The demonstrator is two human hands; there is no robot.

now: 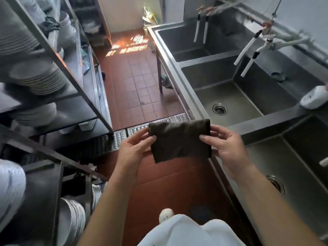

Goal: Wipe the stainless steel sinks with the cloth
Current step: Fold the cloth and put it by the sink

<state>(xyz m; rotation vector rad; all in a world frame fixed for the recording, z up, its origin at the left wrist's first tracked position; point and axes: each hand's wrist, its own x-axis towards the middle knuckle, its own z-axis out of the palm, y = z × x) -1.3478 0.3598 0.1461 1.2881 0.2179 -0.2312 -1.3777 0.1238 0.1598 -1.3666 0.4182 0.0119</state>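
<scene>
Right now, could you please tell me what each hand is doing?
Left hand: pinches the left edge of the folded dark cloth.
Right hand: pinches the cloth's right edge.

plates (38, 77) stacked on metal shelf (85, 110) | red tile floor (136, 80) | floor grate (158, 123)

We note: cloth (180, 140) dark brown, plain; sinks (236, 102) dull grey steel; floor (136, 82) red-brown tile, gridded; stacked plates (39, 75) white.

On my left, the steel shelves (74, 89) carry stacked plates (38, 75); perforated drain grates (142, 127) lie set into the red-tiled floor (138, 86).
</scene>
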